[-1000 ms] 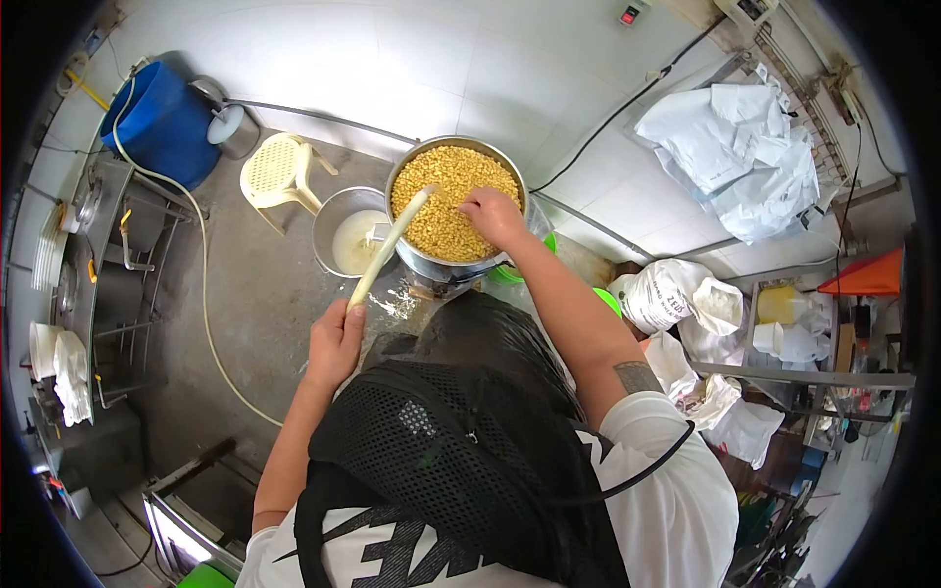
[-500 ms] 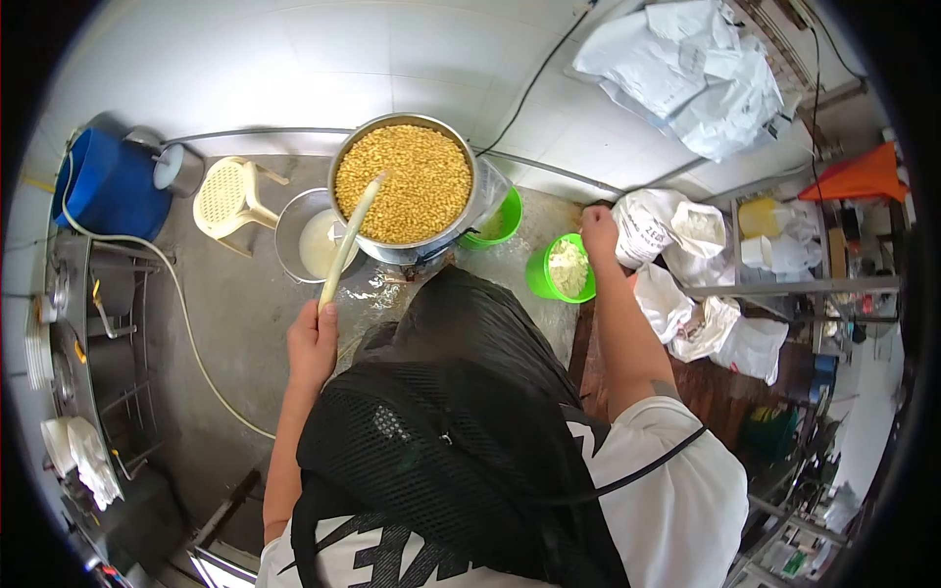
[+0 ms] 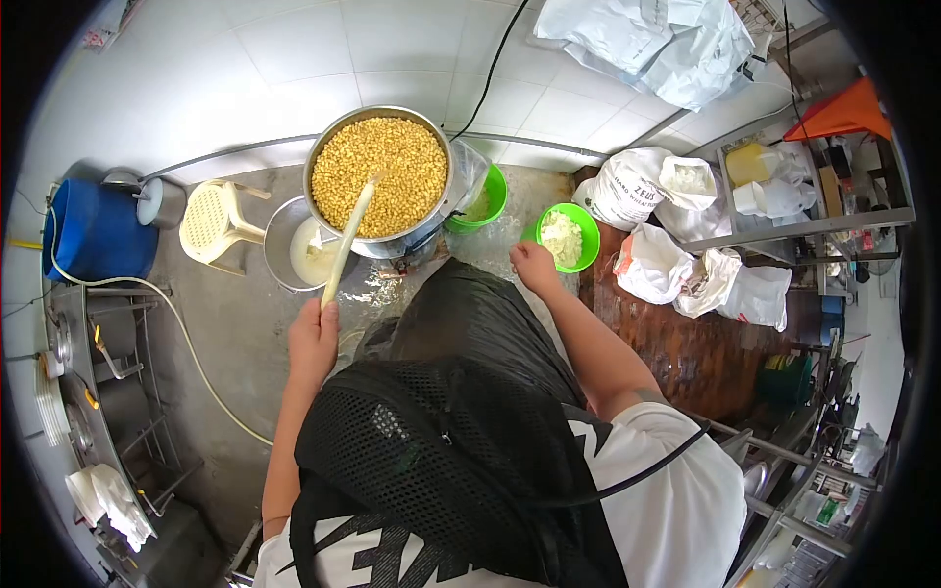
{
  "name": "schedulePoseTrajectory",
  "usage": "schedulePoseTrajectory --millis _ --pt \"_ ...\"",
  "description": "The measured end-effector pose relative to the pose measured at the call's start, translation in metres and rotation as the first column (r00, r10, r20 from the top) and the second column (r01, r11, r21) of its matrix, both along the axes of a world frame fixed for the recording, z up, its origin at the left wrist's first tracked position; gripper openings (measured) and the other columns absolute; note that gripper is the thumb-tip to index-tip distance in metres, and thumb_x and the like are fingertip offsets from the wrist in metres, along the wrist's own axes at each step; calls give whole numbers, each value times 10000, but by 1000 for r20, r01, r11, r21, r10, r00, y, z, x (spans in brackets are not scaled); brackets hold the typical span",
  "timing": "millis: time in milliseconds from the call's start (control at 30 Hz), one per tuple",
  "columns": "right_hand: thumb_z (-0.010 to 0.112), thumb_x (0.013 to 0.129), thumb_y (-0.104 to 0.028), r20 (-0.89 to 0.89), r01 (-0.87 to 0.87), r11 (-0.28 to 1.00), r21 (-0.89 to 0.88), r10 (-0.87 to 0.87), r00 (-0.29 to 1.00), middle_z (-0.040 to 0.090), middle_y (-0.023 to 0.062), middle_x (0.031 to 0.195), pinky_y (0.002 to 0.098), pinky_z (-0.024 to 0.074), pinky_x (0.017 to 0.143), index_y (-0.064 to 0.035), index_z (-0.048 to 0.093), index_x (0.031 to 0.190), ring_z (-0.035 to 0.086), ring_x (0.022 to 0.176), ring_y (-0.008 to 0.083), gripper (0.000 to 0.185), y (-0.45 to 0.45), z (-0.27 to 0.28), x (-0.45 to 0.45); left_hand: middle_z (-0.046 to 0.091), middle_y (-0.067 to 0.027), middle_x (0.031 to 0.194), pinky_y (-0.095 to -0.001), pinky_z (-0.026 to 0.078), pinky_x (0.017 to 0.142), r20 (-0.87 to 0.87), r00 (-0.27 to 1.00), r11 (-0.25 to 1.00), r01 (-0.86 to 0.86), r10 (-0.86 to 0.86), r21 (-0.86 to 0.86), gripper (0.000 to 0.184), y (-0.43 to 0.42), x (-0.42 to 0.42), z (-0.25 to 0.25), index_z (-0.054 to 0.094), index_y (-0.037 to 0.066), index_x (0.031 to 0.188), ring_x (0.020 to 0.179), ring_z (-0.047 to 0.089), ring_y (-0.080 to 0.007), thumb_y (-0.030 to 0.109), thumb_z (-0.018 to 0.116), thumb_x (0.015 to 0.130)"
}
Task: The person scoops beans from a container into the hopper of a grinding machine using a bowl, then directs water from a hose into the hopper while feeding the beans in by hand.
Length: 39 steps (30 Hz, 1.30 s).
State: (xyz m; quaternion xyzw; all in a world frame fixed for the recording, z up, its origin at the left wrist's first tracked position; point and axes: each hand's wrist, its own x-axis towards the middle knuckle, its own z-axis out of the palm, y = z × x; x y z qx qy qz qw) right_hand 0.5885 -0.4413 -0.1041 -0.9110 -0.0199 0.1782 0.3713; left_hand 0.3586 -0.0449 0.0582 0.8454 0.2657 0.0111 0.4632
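My left hand is closed around a pale hose. The hose's far end lies over a large round metal pot full of yellow beans, which look like soybeans; whether water flows from it is hard to tell. My right hand is curled closed at the near left side of a bright green bucket holding a pale, crumbly mass. What those fingers hold, if anything, is hidden. Beside the pot stands a metal bowl with milky liquid.
A second green bucket stands right of the pot. On the left are a cream plastic stool, a blue barrel and a metal sink unit. White sacks and a metal shelf stand on the right. The floor is wet in places.
My right hand has moved from the far right side of the green bucket to its near left side. The left hand still grips the hose over the beans. The whole view has shifted slightly.
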Motion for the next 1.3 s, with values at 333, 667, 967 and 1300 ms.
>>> schedulePoseTrajectory --millis 333,667,967,1300 --pt "675 951 -245 377 -373 923 94 314 871 715 211 1135 463 540 936 -56 723 1198 681 1055 396 315 126 119 24 658 -160 740 -433 504 655 23 997 997 -71 71 -18 366 7 -14 -2 599 13 919 675 650 -294 340 573 1082" --pt "761 844 -257 263 -803 483 -349 873 411 654 162 1317 486 517 1045 -84 663 1335 599 1250 367 529 252 109 67 610 -217 746 -457 486 652 10 997 996 -75 76 -43 390 -6 -20 21 579 7 919 676 602 -393 367 595 1068" --pt "737 889 -332 46 -830 423 -363 898 437 550 223 1474 473 499 1100 -92 514 1484 576 1314 416 679 294 84 100 593 -197 720 -444 475 639 -29 996 992 -84 82 -90 397 -15 -21 43 590 -2 910 646 568 -325 366 625 1055" --pt "736 887 -337 207 -750 600 -279 800 563 674 185 1224 441 514 1041 -92 738 1230 640 1122 377 422 323 131 162 576 -204 703 -437 462 624 1 957 956 -291 291 -26 421 -20 -15 39 570 2 885 628 537 -324 377 607 1073"
